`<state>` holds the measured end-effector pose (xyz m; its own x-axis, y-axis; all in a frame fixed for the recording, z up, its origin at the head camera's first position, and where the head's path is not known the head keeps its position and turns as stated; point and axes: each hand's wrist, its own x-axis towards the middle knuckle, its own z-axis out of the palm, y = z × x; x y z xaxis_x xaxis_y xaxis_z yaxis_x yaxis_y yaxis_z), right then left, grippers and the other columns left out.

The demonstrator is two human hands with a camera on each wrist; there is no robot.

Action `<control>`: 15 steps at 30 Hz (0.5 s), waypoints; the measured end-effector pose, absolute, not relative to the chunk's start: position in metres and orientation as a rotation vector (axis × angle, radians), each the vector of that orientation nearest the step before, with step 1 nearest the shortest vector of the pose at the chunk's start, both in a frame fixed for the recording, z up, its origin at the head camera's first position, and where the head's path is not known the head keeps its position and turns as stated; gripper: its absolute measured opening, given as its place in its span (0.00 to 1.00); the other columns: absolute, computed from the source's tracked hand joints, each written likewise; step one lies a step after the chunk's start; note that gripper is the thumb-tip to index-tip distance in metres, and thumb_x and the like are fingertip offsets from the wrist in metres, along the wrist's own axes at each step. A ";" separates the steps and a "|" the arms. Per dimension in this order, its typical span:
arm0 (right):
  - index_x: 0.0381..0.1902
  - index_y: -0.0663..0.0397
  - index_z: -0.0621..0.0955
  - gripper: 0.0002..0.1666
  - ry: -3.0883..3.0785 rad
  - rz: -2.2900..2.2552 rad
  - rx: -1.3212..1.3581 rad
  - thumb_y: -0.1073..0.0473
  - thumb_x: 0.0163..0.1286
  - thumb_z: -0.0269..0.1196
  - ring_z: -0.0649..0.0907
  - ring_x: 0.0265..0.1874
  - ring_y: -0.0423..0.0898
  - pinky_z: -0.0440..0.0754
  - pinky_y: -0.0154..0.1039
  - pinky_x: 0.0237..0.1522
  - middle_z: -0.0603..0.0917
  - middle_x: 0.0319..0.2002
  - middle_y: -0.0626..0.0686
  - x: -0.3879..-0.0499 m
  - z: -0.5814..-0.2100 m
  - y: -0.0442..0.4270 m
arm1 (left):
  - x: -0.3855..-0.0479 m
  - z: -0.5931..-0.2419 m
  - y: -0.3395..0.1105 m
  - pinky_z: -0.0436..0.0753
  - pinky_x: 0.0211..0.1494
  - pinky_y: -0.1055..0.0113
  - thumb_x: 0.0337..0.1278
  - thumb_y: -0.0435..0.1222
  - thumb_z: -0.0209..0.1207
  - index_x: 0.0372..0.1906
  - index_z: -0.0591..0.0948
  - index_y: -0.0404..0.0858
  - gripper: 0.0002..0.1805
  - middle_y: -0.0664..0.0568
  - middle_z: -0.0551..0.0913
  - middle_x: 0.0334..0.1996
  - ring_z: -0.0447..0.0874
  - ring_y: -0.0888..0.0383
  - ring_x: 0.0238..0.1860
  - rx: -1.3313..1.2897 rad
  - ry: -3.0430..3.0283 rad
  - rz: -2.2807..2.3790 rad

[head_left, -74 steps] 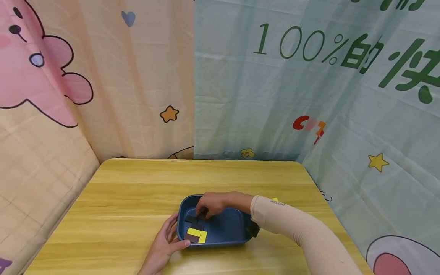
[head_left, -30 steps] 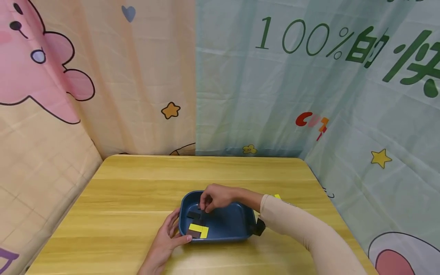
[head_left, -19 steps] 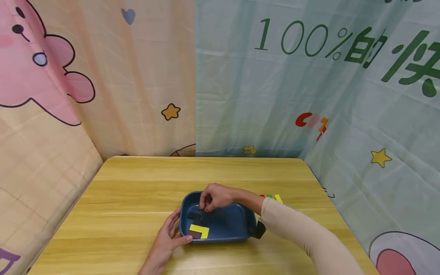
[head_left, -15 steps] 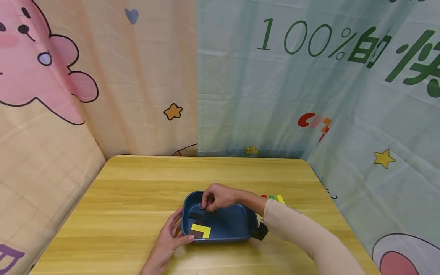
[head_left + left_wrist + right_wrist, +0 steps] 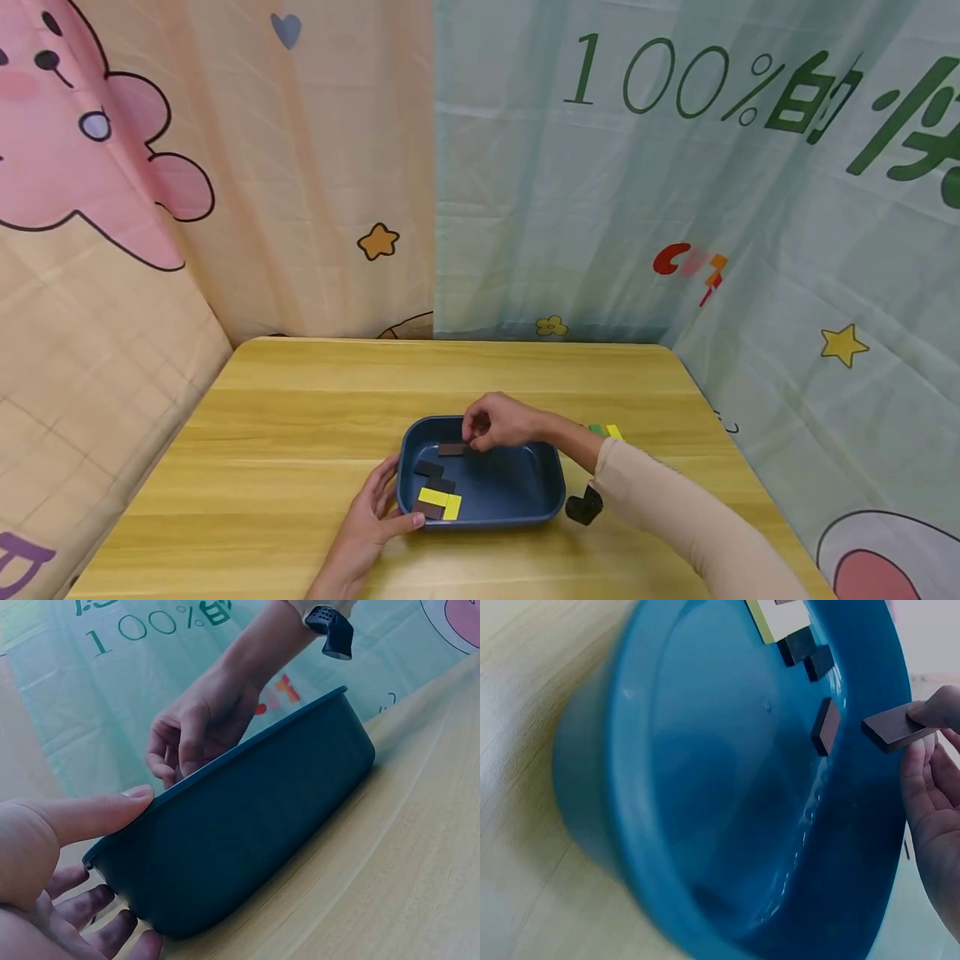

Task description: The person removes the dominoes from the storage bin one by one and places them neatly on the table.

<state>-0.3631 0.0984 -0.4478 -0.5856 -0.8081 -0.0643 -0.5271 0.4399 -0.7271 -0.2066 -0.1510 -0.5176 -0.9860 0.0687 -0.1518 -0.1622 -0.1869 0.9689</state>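
Left grip (image 5: 363, 518) clasps a glossy, round-cornered tub (image 5: 512, 492); right grip (image 5: 501, 420) pinches an oblong block (image 5: 889, 729).

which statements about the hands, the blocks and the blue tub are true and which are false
1. The left hand grips the rim of the blue, round-cornered plastic tub. True.
2. The right hand holds nothing. False: it pinches a dark brown rectangular block.
3. Flat yellow rectangular blocks lie inside the tub. True.
4. The green block lies inside the tub. False: the green block lies outside it, on the wood-grained table.
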 end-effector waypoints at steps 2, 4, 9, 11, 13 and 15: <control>0.38 0.59 0.87 0.05 2.304 -0.961 -1.121 0.71 0.64 0.70 0.80 0.28 0.38 0.85 0.33 0.36 0.85 0.32 0.46 -0.363 -0.447 0.102 | -0.206 -0.518 -0.152 0.70 0.72 0.48 0.49 0.22 0.75 0.79 0.61 0.39 0.53 0.38 0.60 0.78 0.60 0.38 0.76 -0.113 1.903 2.306; 0.38 0.60 0.87 0.05 2.307 -0.984 -1.102 0.71 0.65 0.70 0.82 0.29 0.39 0.86 0.34 0.38 0.86 0.32 0.46 -0.364 -0.445 0.107 | -0.206 -0.519 -0.153 0.70 0.72 0.48 0.49 0.22 0.75 0.79 0.61 0.39 0.53 0.38 0.60 0.78 0.60 0.38 0.76 -0.111 1.907 2.304; 0.41 0.65 0.88 0.05 2.290 -1.044 -1.068 0.71 0.67 0.70 0.86 0.31 0.41 0.87 0.36 0.41 0.88 0.33 0.46 -0.366 -0.443 0.119 | -0.207 -0.520 -0.153 0.71 0.71 0.49 0.48 0.23 0.76 0.79 0.61 0.39 0.53 0.39 0.61 0.78 0.61 0.38 0.75 -0.103 1.917 2.304; 0.41 0.66 0.88 0.05 2.289 -1.058 -1.057 0.71 0.68 0.69 0.87 0.32 0.42 0.87 0.36 0.41 0.88 0.33 0.46 -0.367 -0.444 0.124 | -0.208 -0.520 -0.153 0.72 0.71 0.50 0.48 0.23 0.76 0.79 0.61 0.39 0.53 0.39 0.61 0.78 0.62 0.38 0.75 -0.105 1.918 2.302; 0.41 0.66 0.88 0.05 2.301 -1.063 -1.045 0.71 0.68 0.69 0.86 0.32 0.41 0.87 0.36 0.41 0.88 0.33 0.46 -0.369 -0.445 0.128 | -0.208 -0.520 -0.153 0.72 0.71 0.49 0.48 0.22 0.76 0.79 0.62 0.39 0.53 0.39 0.62 0.78 0.62 0.38 0.75 -0.110 1.914 2.303; 0.42 0.66 0.88 0.06 2.318 -1.074 -1.025 0.70 0.68 0.69 0.86 0.33 0.42 0.87 0.36 0.41 0.88 0.33 0.46 -0.370 -0.447 0.132 | -0.208 -0.520 -0.153 0.71 0.72 0.49 0.48 0.22 0.76 0.79 0.62 0.39 0.53 0.39 0.62 0.77 0.61 0.38 0.75 -0.114 1.914 2.302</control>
<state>-0.3695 0.1319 -0.4468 -0.6584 -0.7516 -0.0401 -0.4555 0.4403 -0.7738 -0.2081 -0.1531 -0.5201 -0.9865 0.0635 -0.1509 -0.1600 -0.1775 0.9710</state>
